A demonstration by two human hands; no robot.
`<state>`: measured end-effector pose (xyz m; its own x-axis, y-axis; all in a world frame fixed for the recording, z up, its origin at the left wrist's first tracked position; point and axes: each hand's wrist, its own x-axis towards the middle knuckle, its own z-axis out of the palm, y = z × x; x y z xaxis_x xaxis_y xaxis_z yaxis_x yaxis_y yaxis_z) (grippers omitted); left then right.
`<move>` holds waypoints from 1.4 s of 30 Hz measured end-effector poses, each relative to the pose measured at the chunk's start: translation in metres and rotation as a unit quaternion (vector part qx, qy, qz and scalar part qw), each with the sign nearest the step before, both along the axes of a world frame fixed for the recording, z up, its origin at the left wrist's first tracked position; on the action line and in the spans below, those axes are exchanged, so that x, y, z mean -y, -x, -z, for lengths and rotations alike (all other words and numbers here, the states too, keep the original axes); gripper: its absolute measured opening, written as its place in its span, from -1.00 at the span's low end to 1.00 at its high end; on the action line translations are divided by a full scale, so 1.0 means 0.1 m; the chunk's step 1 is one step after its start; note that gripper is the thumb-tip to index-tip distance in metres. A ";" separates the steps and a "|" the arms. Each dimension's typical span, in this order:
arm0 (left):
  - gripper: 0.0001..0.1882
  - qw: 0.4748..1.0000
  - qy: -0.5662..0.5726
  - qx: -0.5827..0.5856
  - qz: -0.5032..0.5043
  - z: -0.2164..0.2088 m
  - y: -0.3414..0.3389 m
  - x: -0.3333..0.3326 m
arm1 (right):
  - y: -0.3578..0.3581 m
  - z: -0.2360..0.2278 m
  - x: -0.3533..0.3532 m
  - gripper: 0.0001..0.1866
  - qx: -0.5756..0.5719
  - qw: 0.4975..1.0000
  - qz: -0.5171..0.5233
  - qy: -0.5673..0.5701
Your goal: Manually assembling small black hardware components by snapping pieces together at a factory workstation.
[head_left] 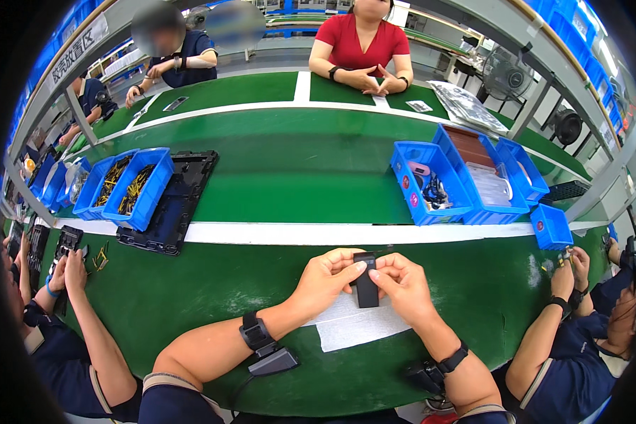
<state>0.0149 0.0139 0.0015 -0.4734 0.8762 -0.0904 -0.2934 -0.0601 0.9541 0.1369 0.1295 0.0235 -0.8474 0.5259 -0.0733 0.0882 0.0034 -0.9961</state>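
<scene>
Black oblong case [367,290] is pinched between the two hands, its upper half between them and its lower end pointing toward the person. The left hand [330,277] grips its left side with the thumb on the front face; the right hand [404,284] grips the opposite side the same way, both thumbtips close together near the top. The case is over a white sheet [360,331] that lies on the green bench [247,279]; whether its lower end touches the sheet cannot be told.

A white strip [297,234] crosses the bench beyond the hands. Past it, to the left, a blue bin [157,185] of yellow-and-black parts stands beside another like it, next to a black molded tray [199,173]. To the right is a cluster of blue bins, one holding dark cables [434,192], with a smaller blue bin [552,227] nearer. Co-workers sit on both sides; across the bench, a person in a red top [360,44] has clasped hands. A fan [507,73] stands behind, at right.
</scene>
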 end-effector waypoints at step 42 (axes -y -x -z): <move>-0.61 0.999 -0.009 -0.042 -0.030 -0.01 -0.06 0.02 | -0.01 0.07 0.08 -0.78 -0.032 0.990 0.119 -0.073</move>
<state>0.0213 0.0120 0.0030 -0.5307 0.8469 -0.0335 -0.2086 -0.0921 0.9737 0.1377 0.1218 0.0160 -0.6993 0.7115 0.0681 0.0397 0.1337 -0.9902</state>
